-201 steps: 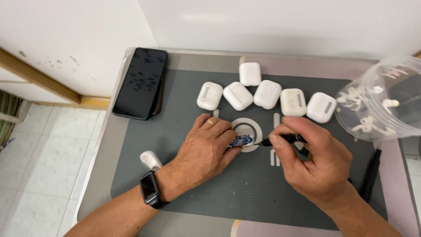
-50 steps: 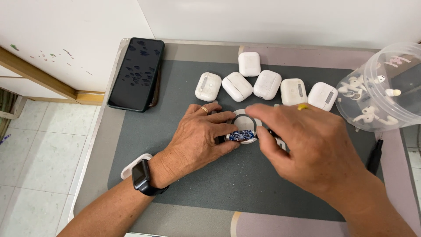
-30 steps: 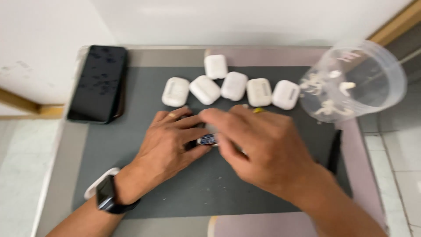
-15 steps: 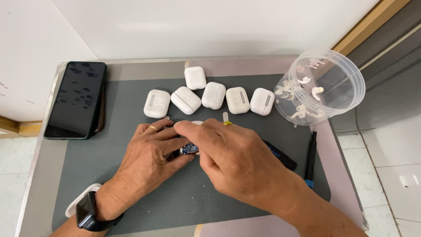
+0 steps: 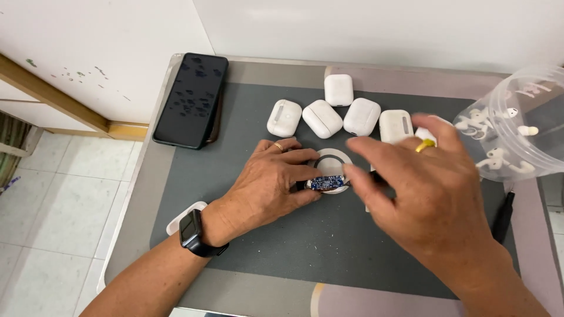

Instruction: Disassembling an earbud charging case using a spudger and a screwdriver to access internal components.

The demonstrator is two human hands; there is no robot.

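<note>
Between the fingertips of the left hand point(image 5: 267, 185) sits a small blue circuit board point(image 5: 326, 183), pinched at its near edge by thumb and forefinger so that its face stays turned up and steady; the board rests over a white ring printed on the grey mat point(image 5: 247, 235), which gives it a flat, soft bed. That hand lies low, its heel on the mat, a posture that seems chosen for fine, steady holding. A dark watch point(image 5: 191, 230) sits on its wrist and a gold ring on one finger.

Just right of the board hovers the right hand point(image 5: 432, 194), blurred, fingers loosely spread and slightly curled, holding nothing that shows; it also wears a gold ring. It hangs above the mat rather than resting, its forefinger nearest the board.

Beyond both hands a loose row of white earbud cases point(image 5: 323, 117) lies within easy reach, lids shut, one set farther back than the others. Past the right hand, at the far right, a clear plastic tub point(image 5: 529, 141) keeps loose white earbuds together, so that they cannot roll about. A black slim tool point(image 5: 503, 211) lies beside the right hand at the mat's edge. Far left of the left hand a dark phone point(image 5: 191, 100) lies face up on the worktop point(image 5: 141, 194), out of the working patch.
</note>
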